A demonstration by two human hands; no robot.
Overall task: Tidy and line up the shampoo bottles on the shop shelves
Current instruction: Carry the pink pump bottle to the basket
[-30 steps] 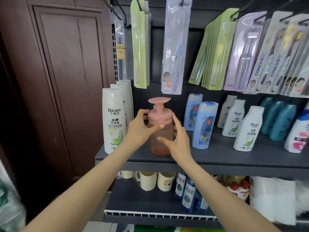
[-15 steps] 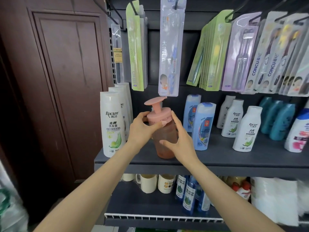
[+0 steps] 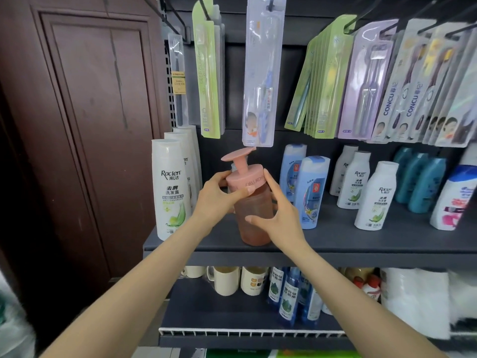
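Observation:
A pink pump bottle (image 3: 254, 223) stands near the front of the dark shelf (image 3: 361, 244), tilted slightly to the left. My left hand (image 3: 218, 202) grips its pink cap from the left, thumb across the front. My right hand (image 3: 277, 215) holds the bottle's body from the right, thumb on the front, fingers behind. A row of tall white Raclen shampoo bottles (image 3: 171, 189) stands at the shelf's left end. Two blue bottles (image 3: 313, 192) stand just right of my hands, then smaller white Raclen bottles (image 3: 375, 196), teal bottles (image 3: 419, 182) and a white and pink bottle (image 3: 454, 200).
Packaged toothbrushes (image 3: 260, 73) hang from hooks above the shelf, one pack ending just over the pump head. A brown wooden door (image 3: 85, 125) is on the left. The lower shelf (image 3: 232, 332) holds mugs (image 3: 225, 280), blue spray bottles (image 3: 286, 293) and white packs.
The pink bottle has tipped a little to the left and shifted slightly toward the shelf's front. Both hands keep their hold on it.

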